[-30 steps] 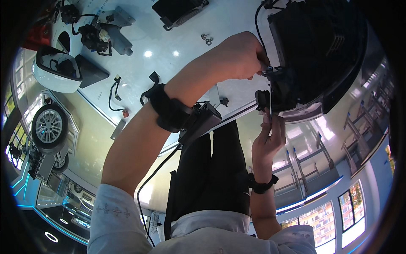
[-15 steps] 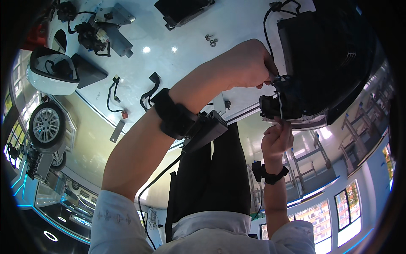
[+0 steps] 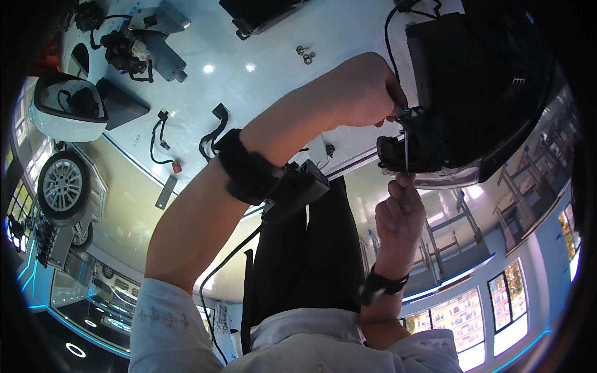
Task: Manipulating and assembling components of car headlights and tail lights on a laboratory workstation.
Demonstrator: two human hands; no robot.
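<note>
I see my right hand (image 3: 398, 214) has slid under the black housing (image 3: 472, 93), pinching a thin tool (image 3: 405, 149); left hand (image 3: 360, 93) stays clamped on it.

Bright, even indoor light floods the glossy white table (image 3: 261, 37), where two small glare spots shine at upper centre. Daylight glows through windows (image 3: 491, 317) at lower right. Heavy fisheye bending curves every edge; a black vignette rings the frame. Focus stays fairly sharp throughout.
</note>
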